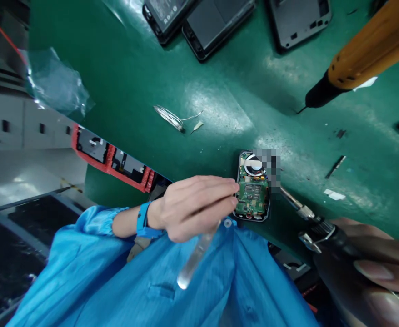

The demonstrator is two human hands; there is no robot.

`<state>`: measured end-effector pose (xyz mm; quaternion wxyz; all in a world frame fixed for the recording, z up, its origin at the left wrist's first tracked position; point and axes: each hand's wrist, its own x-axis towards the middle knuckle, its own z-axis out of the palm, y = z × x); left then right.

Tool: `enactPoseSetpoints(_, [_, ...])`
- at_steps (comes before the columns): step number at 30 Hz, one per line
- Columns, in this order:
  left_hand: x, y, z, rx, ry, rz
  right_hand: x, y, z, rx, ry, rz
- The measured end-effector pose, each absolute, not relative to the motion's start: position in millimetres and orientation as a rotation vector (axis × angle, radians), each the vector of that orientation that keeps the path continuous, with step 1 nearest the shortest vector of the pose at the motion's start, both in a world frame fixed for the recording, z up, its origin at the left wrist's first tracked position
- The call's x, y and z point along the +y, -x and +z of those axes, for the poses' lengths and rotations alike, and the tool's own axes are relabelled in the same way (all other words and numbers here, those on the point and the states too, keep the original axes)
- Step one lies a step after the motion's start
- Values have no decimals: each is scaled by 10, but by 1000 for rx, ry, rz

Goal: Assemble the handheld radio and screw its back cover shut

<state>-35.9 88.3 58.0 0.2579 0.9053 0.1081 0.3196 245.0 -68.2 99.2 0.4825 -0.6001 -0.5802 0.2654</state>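
Observation:
My left hand reaches to the left edge of an open handheld device, its fingertips against the casing. A flat metal tool with a rounded end, apparently tweezers, sticks out below that hand; its working tip is hidden. The device shows a green circuit board and a round white-ringed part near its top. My right hand, at the lower right, is wrapped around the black handle of a soldering iron. Its metal shaft points at the device's upper right side, where a blurred patch hides the tip.
A coil of solder wire and a small pale nozzle-like piece lie on the green table. An orange power screwdriver hangs at the upper right. Black device housings lie at the back. Red trays stand left, beside a plastic bag.

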Motion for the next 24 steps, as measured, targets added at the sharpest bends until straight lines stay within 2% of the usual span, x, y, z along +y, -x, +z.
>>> enactPoseSetpoints(11, [772,429,382,459,-2281,815,-718,-2421,961,-1373,1460,636])
enactPoseSetpoints(16, [717,378,296,511,-2237,993,-599,-2370,980,-1365,1411,607])
enactPoseSetpoints(24, [791,361,398,427,-2319,898,-492,-2368,1030,-1389,1412,597])
